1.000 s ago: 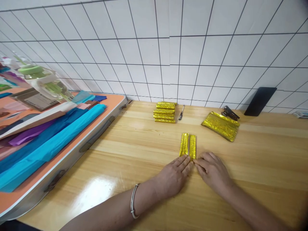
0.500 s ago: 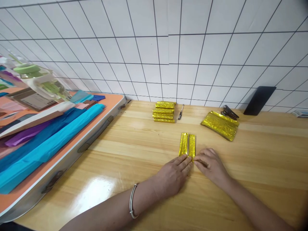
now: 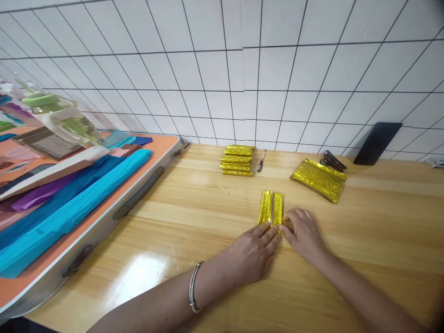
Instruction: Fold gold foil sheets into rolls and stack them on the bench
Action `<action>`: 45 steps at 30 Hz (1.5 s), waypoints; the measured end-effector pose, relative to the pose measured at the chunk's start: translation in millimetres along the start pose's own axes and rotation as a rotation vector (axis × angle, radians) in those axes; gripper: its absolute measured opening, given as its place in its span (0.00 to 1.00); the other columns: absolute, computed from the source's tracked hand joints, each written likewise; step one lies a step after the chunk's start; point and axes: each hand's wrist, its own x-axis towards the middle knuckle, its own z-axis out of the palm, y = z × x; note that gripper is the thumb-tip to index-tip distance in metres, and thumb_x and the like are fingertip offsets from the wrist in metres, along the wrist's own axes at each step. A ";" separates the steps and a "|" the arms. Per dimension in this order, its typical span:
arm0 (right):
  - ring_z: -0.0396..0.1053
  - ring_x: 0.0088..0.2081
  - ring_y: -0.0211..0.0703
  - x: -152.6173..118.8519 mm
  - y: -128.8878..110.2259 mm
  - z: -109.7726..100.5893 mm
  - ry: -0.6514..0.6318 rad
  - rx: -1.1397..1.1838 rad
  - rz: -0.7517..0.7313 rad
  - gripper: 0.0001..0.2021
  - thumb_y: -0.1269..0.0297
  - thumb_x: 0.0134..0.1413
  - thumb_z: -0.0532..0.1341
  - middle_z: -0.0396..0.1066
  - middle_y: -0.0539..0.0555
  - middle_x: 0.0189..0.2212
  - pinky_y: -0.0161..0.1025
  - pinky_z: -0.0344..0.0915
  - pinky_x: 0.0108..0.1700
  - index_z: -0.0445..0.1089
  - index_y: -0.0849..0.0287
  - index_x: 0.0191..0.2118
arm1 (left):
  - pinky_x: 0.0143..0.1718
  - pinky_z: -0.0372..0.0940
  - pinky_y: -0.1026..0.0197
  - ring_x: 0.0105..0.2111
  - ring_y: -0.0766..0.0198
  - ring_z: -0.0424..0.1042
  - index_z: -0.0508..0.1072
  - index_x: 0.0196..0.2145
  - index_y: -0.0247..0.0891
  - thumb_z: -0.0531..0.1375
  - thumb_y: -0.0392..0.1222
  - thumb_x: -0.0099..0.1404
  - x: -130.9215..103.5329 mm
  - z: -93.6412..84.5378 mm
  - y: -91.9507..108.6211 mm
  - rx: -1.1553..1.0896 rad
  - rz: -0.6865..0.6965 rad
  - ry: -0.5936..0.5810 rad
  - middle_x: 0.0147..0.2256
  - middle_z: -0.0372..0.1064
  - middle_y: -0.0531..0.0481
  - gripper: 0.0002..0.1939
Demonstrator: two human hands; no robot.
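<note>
Two gold foil flaps (image 3: 272, 207) touch the left hand (image 3: 255, 252), grip unclear, and right hand (image 3: 305, 233), grip apart; box label (image 3: 59, 144) unreadable.

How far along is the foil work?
Looks done: the folded gold strips by the wall. In hand: one gold foil piece, left hand pressing its near end, right hand at its near right corner. Apparently left: the flat gold foil beside the black clip, seemingly not yet folded; sheet count unclear.
</note>
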 end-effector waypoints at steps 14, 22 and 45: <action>0.59 0.41 0.48 -2.6 4.7 0.0 0.003 0.006 0.001 0.05 0.62 0.52 0.57 0.65 0.55 0.36 0.43 0.56 0.43 0.65 0.56 0.35 | 0.63 0.39 0.55 0.62 0.60 0.48 0.53 0.60 0.31 0.43 0.45 0.69 -4.9 8.4 4.3 0.010 -0.021 0.018 0.60 0.51 0.42 0.25; 0.60 0.44 0.51 -8.9 9.1 -0.9 0.013 -0.004 -0.065 0.11 0.61 0.51 0.59 0.65 0.57 0.41 0.46 0.58 0.45 0.64 0.57 0.41 | 0.60 0.50 0.56 0.59 0.57 0.52 0.53 0.60 0.31 0.50 0.48 0.65 -13.3 1.9 0.3 -0.175 -0.105 0.030 0.59 0.51 0.38 0.29; 0.61 0.44 0.46 -15.3 -6.6 -9.2 -0.027 -0.017 -0.292 0.10 0.70 0.59 0.53 0.69 0.55 0.38 0.45 0.59 0.45 0.71 0.55 0.38 | 0.58 0.49 0.52 0.57 0.59 0.57 0.55 0.59 0.42 0.51 0.51 0.65 -22.4 -0.1 -9.5 -0.168 -0.192 0.026 0.58 0.57 0.48 0.27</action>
